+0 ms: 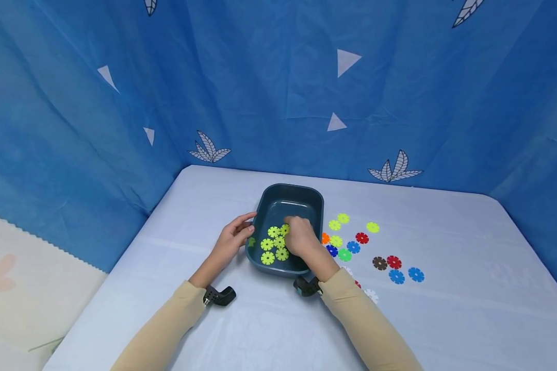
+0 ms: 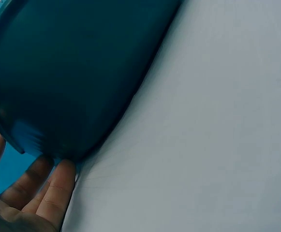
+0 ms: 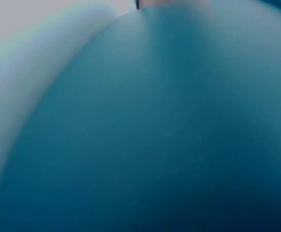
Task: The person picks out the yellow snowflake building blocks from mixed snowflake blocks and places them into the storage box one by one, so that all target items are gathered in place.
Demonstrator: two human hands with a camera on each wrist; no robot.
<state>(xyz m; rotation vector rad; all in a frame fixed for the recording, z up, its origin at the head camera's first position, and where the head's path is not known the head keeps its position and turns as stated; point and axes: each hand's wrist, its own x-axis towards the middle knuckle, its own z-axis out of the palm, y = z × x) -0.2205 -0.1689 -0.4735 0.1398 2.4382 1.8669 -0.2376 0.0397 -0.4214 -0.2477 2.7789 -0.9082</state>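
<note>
Looking down, we see the left hand (image 1: 231, 237), fingers loosely extended, touching the left wall of the tray (image 1: 283, 207), well in from the tabletop's (image 1: 487, 299) right edge; the right hand (image 1: 301, 237) reaches inside, its grip hidden from us, beside yellow discs (image 1: 279, 241) toward the tray's near-left corner.

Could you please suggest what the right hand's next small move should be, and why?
Perhaps lift the right hand from the dark blue tray toward a loose yellow notched disc on the table, because the notched discs inside look yellow too.
</note>
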